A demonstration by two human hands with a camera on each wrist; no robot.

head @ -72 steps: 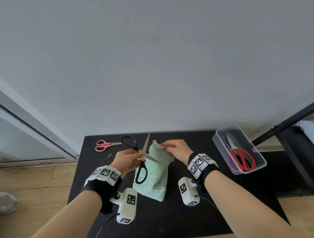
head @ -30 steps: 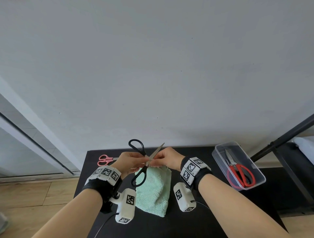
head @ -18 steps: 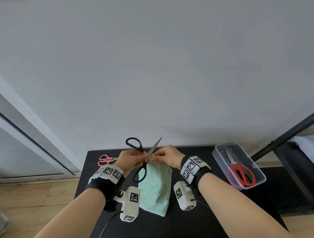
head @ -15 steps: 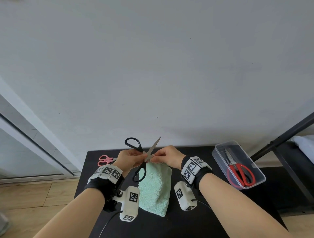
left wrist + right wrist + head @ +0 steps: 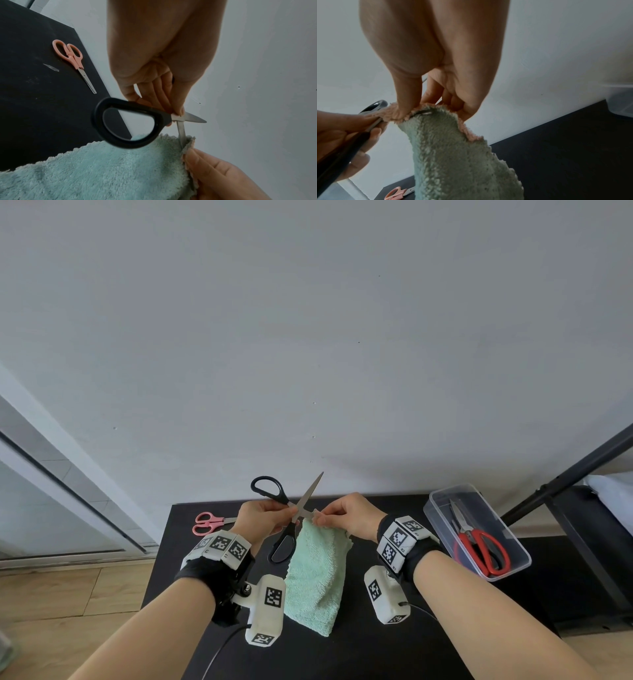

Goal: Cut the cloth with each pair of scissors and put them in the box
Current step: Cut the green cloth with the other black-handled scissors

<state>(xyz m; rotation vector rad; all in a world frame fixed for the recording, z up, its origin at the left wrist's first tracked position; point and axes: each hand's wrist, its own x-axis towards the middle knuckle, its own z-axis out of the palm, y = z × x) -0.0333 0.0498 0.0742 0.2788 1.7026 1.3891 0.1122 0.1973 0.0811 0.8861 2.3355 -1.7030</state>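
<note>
Head view: red scissors (image 5: 481,547) in clear box (image 5: 442,499) (left grip (image 5: 263,518) round black scissors (image 5: 286,517), right grip (image 5: 346,513) pinching cloth (image 5: 317,573))

Bare forearms, banded wrists

Each wrist wore a black strap (image 5: 420,556) with white checker-marked blocks (image 5: 222,546); white camera pods (image 5: 267,604) trailed black cables toward 6 o'clock.

A plain room: grey wall (image 5: 308,337), wood-look floor (image 5: 68,594), black table (image 5: 376,655).

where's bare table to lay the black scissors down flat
Bare black table lies between the cloth and the clear box, and along the near edge. The far left corner holds the pink scissors; the box already holds the red scissors.
</note>
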